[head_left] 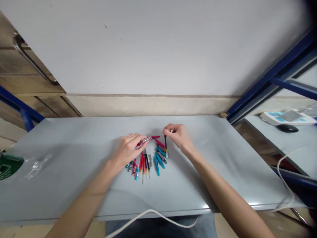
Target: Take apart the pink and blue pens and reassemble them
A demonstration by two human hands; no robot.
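My left hand [131,147] is closed on a pen [146,140] with a clear or silvery barrel and some red on it. My right hand [178,136] pinches the top of a dark pen refill [165,142], which hangs upright with a yellowish lower end. Below my left hand lie red and black refills [143,162] in a row, beside clear and coloured pen parts [135,167]. Blue pen barrels [159,159] are fanned out below the refill in my right hand. Pink barrel pieces [159,143] rest between both hands. Small grey pieces [150,160] lie near the refills.
The grey table [79,172] backs onto a white wall. A green-labelled plastic bag [15,167] sits at its left end. A white cable [148,211] crosses the front edge. On the right, beyond a blue frame [262,79], another table holds a black mouse [287,128] and a white device [269,118].
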